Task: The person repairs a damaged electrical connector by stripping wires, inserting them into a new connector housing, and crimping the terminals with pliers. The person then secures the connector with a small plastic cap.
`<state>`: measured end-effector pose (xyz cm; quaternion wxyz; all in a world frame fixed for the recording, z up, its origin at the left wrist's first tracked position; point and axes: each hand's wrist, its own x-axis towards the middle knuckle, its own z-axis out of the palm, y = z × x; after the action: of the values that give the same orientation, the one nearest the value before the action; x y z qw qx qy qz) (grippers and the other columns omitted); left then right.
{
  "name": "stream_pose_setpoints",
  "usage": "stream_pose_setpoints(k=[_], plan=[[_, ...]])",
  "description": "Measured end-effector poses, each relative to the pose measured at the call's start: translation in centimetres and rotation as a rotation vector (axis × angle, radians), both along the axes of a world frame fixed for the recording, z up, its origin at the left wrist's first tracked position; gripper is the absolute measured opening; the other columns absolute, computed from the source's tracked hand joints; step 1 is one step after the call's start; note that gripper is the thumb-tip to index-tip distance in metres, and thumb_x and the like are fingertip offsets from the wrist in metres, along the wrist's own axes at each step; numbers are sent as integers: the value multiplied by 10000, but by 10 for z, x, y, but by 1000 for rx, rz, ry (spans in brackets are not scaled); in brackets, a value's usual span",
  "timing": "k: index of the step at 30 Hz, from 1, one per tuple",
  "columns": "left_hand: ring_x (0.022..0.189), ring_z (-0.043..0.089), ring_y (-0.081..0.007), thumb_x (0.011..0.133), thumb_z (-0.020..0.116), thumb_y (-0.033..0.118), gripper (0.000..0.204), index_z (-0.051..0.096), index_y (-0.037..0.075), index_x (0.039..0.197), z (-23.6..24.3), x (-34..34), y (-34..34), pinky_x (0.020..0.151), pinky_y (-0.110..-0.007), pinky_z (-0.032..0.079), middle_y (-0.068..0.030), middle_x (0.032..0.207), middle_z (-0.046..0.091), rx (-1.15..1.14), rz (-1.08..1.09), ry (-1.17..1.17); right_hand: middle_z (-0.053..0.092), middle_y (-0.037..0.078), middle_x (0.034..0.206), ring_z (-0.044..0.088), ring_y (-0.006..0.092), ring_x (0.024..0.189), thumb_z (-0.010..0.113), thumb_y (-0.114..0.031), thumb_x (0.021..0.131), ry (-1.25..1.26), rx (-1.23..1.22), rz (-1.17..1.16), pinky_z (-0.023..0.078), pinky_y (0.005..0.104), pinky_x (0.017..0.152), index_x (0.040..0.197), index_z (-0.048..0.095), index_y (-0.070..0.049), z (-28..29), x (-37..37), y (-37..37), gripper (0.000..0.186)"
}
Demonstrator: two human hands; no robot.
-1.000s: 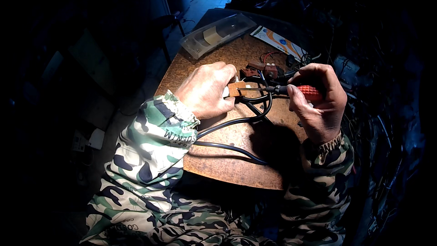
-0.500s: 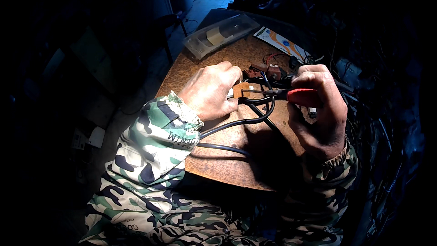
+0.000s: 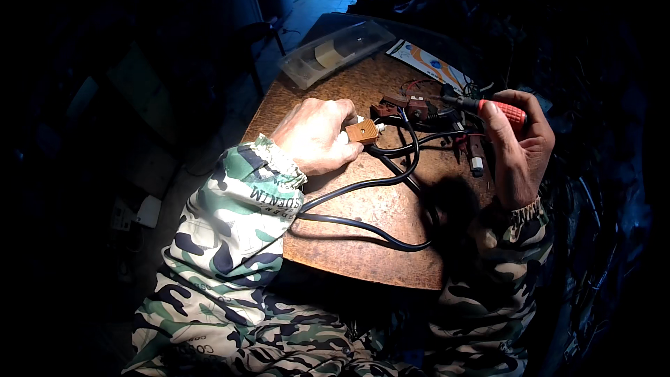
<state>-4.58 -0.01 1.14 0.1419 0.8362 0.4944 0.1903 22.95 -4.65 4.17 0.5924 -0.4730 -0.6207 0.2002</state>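
Note:
My left hand (image 3: 312, 136) is closed on a small orange-brown connector block (image 3: 362, 131), which has a round hole in its face and white ends. On the right, my right hand (image 3: 522, 150) grips a screwdriver (image 3: 509, 116) by its red ribbed handle. The screwdriver's dark shaft points left over the parts and sits apart from the block; its tip is hard to make out. A black cable (image 3: 356, 185) loops from beside my left wrist past the block. Dark red connector pieces (image 3: 417, 106) lie in a cluster beyond my hands.
A clear plastic tray (image 3: 300, 73) sits at the far left of the brown wooden table (image 3: 363, 265). Right of it lies a white and orange printed card (image 3: 429, 63). Near my right hand is a small white-ended part (image 3: 477, 165). Dark tangled clutter lines the right side.
The screwdriver has come away from the orange-brown block, moving up and right with my right hand. My left hand still holds the block, now slightly turned and shifted left.

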Motion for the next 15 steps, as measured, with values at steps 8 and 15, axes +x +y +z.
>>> stream_pose_setpoints(k=[8, 15], plan=[[894, 711, -317, 814, 754, 319, 465, 677, -63, 1068, 8, 4, 4, 815, -394, 545, -227, 932, 719, -184, 3, -79, 724, 176, 920, 708, 280, 874, 744, -183, 845, -276, -149, -531, 554, 373, 795, 1009, 686, 8, -33, 63, 37, 258], [655, 635, -137, 868, 752, 257, 408, 650, -79, 1077, 8, -6, 9, 594, -294, 509, -133, 828, 699, -204, 41, -170, 694, 219, 886, 681, 397, 870, 747, -160, 792, -617, -269, -471, 532, 447, 757, 925, 639, 22, -40, 55, 32, 250]])
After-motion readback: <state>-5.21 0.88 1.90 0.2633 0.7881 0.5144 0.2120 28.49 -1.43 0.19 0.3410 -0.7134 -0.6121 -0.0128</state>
